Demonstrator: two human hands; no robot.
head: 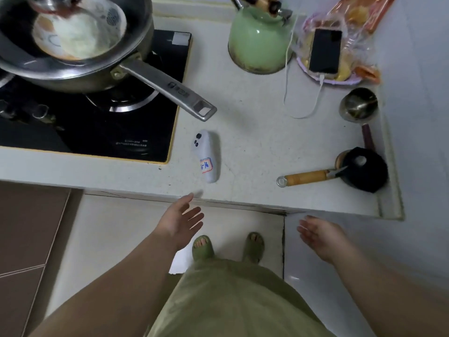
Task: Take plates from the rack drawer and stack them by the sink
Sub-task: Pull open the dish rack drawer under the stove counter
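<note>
My left hand (pixel 181 221) hangs open below the front edge of the white counter (pixel 255 132), fingers spread, holding nothing. My right hand (pixel 320 235) is also open and empty, lower right, in front of the white cabinet fronts (pixel 116 229). No rack drawer, sink or stacked plates show in this view. The only dish visible is a patterned bowl (pixel 77 35) lying inside a steel pan (pixel 80 69) on the black gas hob (pixel 102 122) at the upper left.
The pan's long handle (pixel 170 90) juts over the counter. A white controller (pixel 209 156), a green kettle (pixel 258 42), a phone (pixel 325 51) on a bagged plate, a steel cup (pixel 358 104) and a wooden-handled tool (pixel 306 177) by a black lid lie there. My feet in green slippers (pixel 202 248) stand below.
</note>
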